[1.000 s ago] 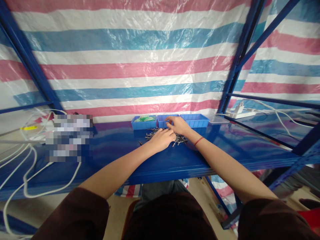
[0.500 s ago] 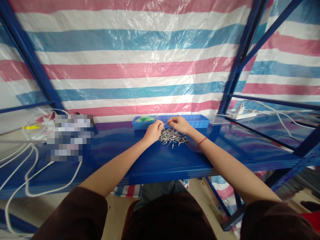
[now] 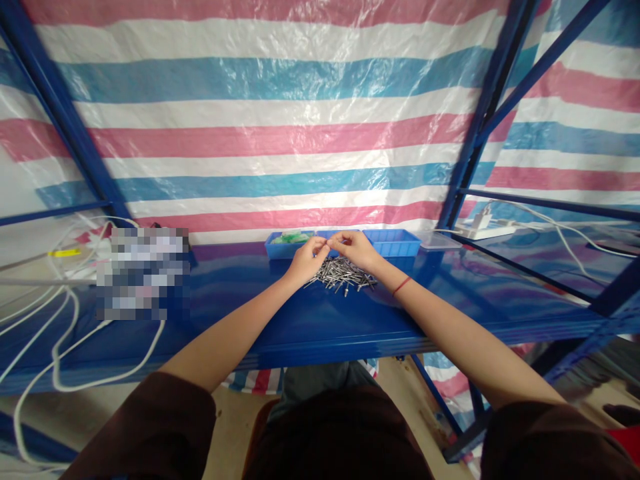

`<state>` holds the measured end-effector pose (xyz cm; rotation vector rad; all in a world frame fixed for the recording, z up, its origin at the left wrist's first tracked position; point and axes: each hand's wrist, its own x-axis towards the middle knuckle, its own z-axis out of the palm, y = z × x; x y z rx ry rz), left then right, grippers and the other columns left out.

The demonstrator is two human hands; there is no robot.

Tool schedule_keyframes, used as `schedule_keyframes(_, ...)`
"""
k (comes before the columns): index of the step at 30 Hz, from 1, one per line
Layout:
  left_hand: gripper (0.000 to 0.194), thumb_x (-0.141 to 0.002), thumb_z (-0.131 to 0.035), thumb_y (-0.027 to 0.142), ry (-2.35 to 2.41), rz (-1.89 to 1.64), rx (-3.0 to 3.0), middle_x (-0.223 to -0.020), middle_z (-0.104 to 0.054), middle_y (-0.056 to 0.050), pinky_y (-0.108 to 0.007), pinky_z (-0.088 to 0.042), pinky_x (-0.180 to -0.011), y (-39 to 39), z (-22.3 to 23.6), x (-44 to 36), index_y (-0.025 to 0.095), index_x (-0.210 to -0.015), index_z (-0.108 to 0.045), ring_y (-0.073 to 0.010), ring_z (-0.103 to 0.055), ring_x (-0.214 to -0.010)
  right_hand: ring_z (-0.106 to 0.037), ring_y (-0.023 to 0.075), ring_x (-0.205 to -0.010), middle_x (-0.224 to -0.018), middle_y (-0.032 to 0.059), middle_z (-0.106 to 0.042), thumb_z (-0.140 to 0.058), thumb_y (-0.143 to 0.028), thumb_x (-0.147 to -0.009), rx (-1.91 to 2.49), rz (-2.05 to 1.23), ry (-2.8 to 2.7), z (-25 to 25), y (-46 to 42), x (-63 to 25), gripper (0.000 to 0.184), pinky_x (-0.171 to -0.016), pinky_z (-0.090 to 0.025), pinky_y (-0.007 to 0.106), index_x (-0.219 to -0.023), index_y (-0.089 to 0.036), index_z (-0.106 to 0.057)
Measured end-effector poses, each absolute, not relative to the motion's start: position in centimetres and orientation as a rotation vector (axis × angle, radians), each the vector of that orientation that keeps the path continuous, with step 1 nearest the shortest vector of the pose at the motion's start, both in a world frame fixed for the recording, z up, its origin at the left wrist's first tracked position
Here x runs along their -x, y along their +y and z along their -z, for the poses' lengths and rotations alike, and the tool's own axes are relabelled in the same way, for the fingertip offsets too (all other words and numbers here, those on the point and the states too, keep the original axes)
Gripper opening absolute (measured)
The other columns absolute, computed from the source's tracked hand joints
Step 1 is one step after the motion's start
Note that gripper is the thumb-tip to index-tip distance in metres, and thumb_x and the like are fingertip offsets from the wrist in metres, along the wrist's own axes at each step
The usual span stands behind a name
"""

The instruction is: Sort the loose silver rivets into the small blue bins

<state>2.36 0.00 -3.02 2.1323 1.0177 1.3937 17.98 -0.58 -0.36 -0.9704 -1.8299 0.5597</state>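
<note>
Above a pile of thin silvery metal pieces (image 3: 344, 273), which look like rivets, my two hands meet fingertip to fingertip. My left hand (image 3: 305, 261) is closed in a pinch, thumb against forefinger. My right hand (image 3: 356, 249), with a red string on its wrist, pinches at the same spot from the other side. Whatever lies between the fingertips is too small to make out. Behind the hands stand blue bins: the left bin (image 3: 280, 251) holds green-and-white plastic packets (image 3: 294, 237), the middle one (image 3: 337, 234) is mostly covered by my hands, and the right bin (image 3: 393, 248) shows its ribbed inside.
A blue metal table (image 3: 320, 320) carries everything. A clear plastic lid or tray (image 3: 440, 241) lies right of the bins. Further right is a white power strip (image 3: 485, 229) with cables. White cables (image 3: 75, 313) and a blurred-out item (image 3: 143, 273) occupy the left side.
The fingertips of my two hands have come together from a small gap. The thin silvery piece seen at my left fingertips is now hidden. The pile looks much the same.
</note>
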Motion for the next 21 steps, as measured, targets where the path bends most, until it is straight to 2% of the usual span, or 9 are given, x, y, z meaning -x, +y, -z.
schedule_keyframes(5,0.016,-0.083,-0.051,0.03,1.098,-1.31,-2.242,-0.088,-0.069,-0.003,-0.031,-0.048,-0.082,-0.2,2.8,-2.2,0.017,-0.086,-0.06,-0.0171,-0.064,-0.085,-0.058,0.0132,-0.072,-0.086,0.0067,-0.069,-0.056,-0.032,-0.079,0.949,-0.347,-1.941,0.3,-0.8,-18.2,0.023,-0.069,-0.044,0.027,-0.086,-0.014,-0.068)
schedule_keyframes(10,0.014,-0.081,-0.056,0.031,1.124,-1.444,-2.193,-0.084,-0.068,-0.001,-0.027,-0.049,-0.076,-0.4,2.4,-2.0,0.018,-0.082,-0.059,-0.0147,-0.064,-0.078,-0.059,0.0137,-0.078,-0.095,0.0067,-0.069,-0.051,-0.03,-0.084,0.936,-0.175,-2.049,-0.4,-1.8,-18.3,0.025,-0.069,-0.044,0.027,-0.097,-0.017,-0.068)
schedule_keyframes(16,0.013,-0.082,-0.056,0.03,1.153,-1.583,-2.224,-0.082,-0.067,-0.002,-0.025,-0.048,-0.071,-0.9,1.7,-1.8,0.017,-0.083,-0.057,-0.0129,-0.064,-0.074,-0.059,0.0141,-0.077,-0.095,0.0062,-0.069,-0.048,-0.031,-0.087,0.965,-0.069,-2.035,-0.5,-1.5,-18.6,0.027,-0.069,-0.044,0.026,-0.099,-0.017,-0.067)
schedule_keyframes(18,0.015,-0.082,-0.056,0.031,1.161,-1.612,-2.227,-0.084,-0.067,-0.003,-0.025,-0.048,-0.072,-0.9,1.6,-1.8,0.017,-0.087,-0.057,-0.0127,-0.063,-0.075,-0.059,0.0138,-0.076,-0.092,0.006,-0.069,-0.047,-0.031,-0.087,0.972,-0.04,-2.054,-0.4,-1.2,-18.7,0.026,-0.069,-0.043,0.024,-0.095,-0.016,-0.067)
schedule_keyframes(21,0.028,-0.08,-0.058,0.03,1.149,-1.621,-2.229,-0.089,-0.067,-0.004,-0.025,-0.048,-0.071,-0.9,1.8,-2.0,0.016,-0.104,-0.053,-0.0119,-0.063,-0.075,-0.058,0.0137,-0.071,-0.085,0.0053,-0.069,-0.044,-0.03,-0.089,1.076,0.012,-2.044,-0.1,-0.6,-18.9,0.027,-0.067,-0.041,0.024,-0.09,-0.015,-0.067)
